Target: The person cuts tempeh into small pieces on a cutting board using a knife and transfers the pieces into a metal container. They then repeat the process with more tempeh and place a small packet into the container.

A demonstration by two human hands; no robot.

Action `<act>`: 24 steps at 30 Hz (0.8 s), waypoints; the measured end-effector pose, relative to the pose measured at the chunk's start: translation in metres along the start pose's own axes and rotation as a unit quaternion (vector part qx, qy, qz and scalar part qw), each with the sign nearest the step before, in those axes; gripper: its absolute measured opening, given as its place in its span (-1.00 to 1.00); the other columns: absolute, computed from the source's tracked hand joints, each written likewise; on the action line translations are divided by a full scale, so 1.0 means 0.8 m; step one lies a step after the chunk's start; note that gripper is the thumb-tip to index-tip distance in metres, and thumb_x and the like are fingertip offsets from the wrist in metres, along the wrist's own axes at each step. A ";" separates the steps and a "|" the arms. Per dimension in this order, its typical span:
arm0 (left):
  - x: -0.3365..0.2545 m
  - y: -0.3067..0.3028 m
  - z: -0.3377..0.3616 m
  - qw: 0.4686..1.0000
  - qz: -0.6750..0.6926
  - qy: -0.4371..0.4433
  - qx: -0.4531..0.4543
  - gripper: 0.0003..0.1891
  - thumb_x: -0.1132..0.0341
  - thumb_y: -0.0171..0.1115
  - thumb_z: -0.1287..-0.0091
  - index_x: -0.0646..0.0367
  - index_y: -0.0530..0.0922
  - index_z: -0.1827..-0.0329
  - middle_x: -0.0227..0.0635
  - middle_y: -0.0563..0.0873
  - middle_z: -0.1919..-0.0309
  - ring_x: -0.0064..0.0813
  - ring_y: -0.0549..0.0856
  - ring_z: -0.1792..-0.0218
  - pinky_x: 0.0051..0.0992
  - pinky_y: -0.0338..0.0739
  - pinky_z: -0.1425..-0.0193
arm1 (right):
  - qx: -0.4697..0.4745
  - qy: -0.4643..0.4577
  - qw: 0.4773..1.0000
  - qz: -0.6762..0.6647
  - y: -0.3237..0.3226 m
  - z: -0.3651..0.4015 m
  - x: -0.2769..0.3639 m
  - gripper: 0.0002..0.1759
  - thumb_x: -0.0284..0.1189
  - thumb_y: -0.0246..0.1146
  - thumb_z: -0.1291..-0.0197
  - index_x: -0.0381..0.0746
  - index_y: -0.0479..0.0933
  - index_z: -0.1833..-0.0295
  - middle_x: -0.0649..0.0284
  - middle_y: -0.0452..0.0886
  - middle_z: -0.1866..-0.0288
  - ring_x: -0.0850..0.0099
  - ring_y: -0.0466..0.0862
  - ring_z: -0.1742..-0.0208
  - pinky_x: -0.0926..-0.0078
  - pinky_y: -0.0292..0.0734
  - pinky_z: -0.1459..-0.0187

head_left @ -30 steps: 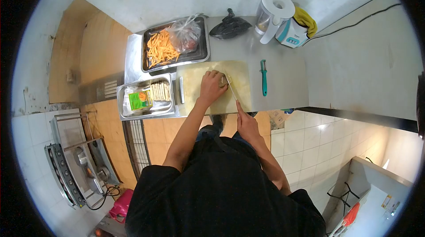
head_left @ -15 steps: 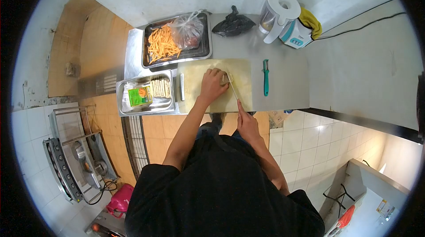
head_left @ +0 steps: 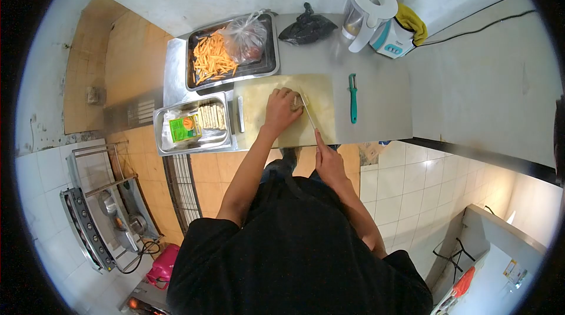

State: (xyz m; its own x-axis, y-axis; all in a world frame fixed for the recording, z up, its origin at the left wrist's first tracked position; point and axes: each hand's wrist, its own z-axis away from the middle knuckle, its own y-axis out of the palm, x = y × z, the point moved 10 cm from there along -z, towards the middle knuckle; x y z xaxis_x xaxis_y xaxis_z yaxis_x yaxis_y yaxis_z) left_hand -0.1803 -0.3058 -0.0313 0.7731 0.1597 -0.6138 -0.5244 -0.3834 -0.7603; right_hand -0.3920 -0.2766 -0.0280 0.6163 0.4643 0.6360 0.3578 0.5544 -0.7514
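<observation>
On the pale yellow cutting board [head_left: 259, 91], my left hand [head_left: 282, 109] has its fingers curled over a small brownish piece of food [head_left: 297, 103]. My right hand [head_left: 329, 162] grips the handle of a knife [head_left: 309, 116] at the board's front edge. The blade points away from me and lies along the right side of the food piece. Just left of the board is a steel tray [head_left: 220, 143] with pale sticks of food [head_left: 212, 117] and a green packet [head_left: 185, 129].
Behind is a dark tray [head_left: 272, 68] with orange strips [head_left: 212, 56] and a clear plastic bag [head_left: 244, 40]. A black bag [head_left: 307, 27], a blender jug [head_left: 369, 15] and a yellow cloth [head_left: 412, 21] stand along the wall. A green peeler [head_left: 354, 100] lies right of the board.
The view has shifted slightly. Both hands, the knife and the food piece keep nearly the same places on the board.
</observation>
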 end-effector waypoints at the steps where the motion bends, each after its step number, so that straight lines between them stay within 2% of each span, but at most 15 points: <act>1: 0.000 0.000 0.000 1.000 -0.001 0.000 -0.001 -0.56 0.25 0.55 -0.04 0.14 0.72 -0.02 -0.19 0.70 -0.02 -0.10 0.62 -0.08 -0.17 0.53 -0.23 | 0.001 0.000 1.000 0.002 0.001 0.000 -0.001 -0.25 -0.42 0.09 -0.51 -0.02 0.07 -0.74 -0.15 0.73 0.14 -0.20 0.73 0.21 -0.18 0.64 0.13; 11: 0.000 -0.003 0.000 1.000 0.002 -0.005 -0.009 -0.57 0.27 0.55 -0.04 0.14 0.73 -0.01 -0.20 0.70 -0.01 -0.10 0.62 -0.06 -0.18 0.54 -0.22 | 0.018 0.015 1.000 0.004 0.001 -0.003 -0.001 -0.28 -0.40 0.06 -0.53 -0.02 0.08 -0.74 -0.18 0.73 0.14 -0.19 0.74 0.20 -0.17 0.65 0.13; 17: -0.007 -0.008 0.002 1.000 0.000 0.007 -0.025 -0.57 0.28 0.55 -0.04 0.17 0.72 -0.01 -0.16 0.70 -0.01 -0.08 0.62 -0.05 -0.17 0.54 -0.21 | 0.048 0.045 0.997 0.038 -0.010 -0.004 0.009 -0.25 -0.39 0.09 -0.51 0.01 0.07 -0.74 -0.17 0.73 0.21 -0.17 0.74 0.25 -0.17 0.64 0.14; 24: -0.007 -0.007 0.006 1.000 0.007 -0.004 -0.018 -0.55 0.29 0.55 -0.11 0.20 0.71 -0.09 -0.13 0.70 -0.05 -0.06 0.61 -0.11 -0.17 0.55 -0.27 | 0.050 0.054 0.997 0.038 -0.010 -0.004 0.009 -0.22 -0.39 0.12 -0.48 0.05 0.07 -0.75 -0.16 0.73 0.24 -0.16 0.74 0.27 -0.18 0.63 0.16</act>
State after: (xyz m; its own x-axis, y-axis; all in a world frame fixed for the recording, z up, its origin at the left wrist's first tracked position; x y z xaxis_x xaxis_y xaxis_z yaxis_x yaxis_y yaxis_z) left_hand -0.1833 -0.3006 -0.0249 0.7628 0.1605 -0.6264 -0.5220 -0.4190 -0.7429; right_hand -0.3882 -0.2801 -0.0181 0.7129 0.4342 0.5507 0.2385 0.5883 -0.7726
